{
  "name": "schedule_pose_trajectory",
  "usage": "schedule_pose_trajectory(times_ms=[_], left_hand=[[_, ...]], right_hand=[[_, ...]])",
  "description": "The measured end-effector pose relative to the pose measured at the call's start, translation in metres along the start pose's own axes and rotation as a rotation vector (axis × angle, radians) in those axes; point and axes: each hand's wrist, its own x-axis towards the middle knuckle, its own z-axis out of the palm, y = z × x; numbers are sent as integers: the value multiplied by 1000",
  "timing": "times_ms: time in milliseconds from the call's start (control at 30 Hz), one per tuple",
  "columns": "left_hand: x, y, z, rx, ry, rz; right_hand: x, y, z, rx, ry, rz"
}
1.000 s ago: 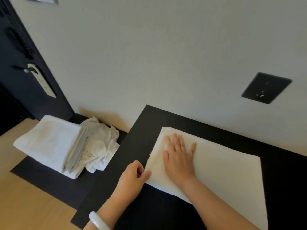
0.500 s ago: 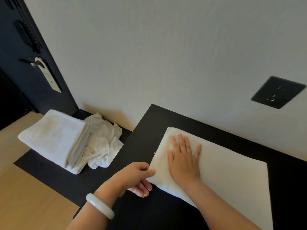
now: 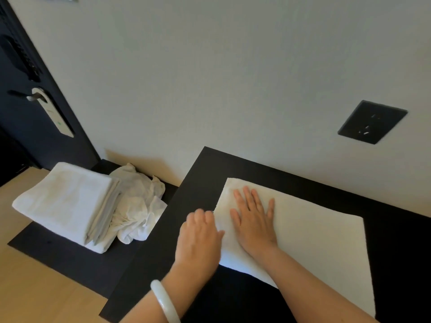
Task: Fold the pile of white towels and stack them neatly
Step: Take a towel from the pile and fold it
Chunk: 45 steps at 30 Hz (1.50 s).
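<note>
Open right hand [image 3: 253,220] is pressing the towel [image 3: 314,236] flat; left hand [image 3: 200,238] is blurring, grip unclear; tugging risks skewing layers.

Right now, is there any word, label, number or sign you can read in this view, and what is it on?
No text here can be read.
Door hanger: faint marks and a green dot, too small and blurred to read.
Wall socket, folded towels, flat towel: no print visible.
</note>
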Motion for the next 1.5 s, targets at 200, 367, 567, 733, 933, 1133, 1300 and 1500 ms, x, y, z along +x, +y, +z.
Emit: schedule_pose_trajectory(times_ms=[200,367,567,733,933,1133,1300,1500], left_hand=[[6,49,47,22,-30,467],[16,32,63,84,-70,433],[17,-14,53,75,-81,293],[15,47,48,67,149,425],[0,83,70,86,34,666],[20,32,70,114,52,594],[33,2,58,168,87,362],[53,105,58,52,35,556]], right_hand=[[-38,15,-26,493,238,262],[-102,87,1,16,142,155],[-149,145,-14,-59,140,433],[-126,123,-37,-7,370,491],[-112,68,-3,-39,153,172],[-133,124,-2,-88,134,317],[-131,154,-29,-92,94,692],[-64,101,-46,74,83,250]])
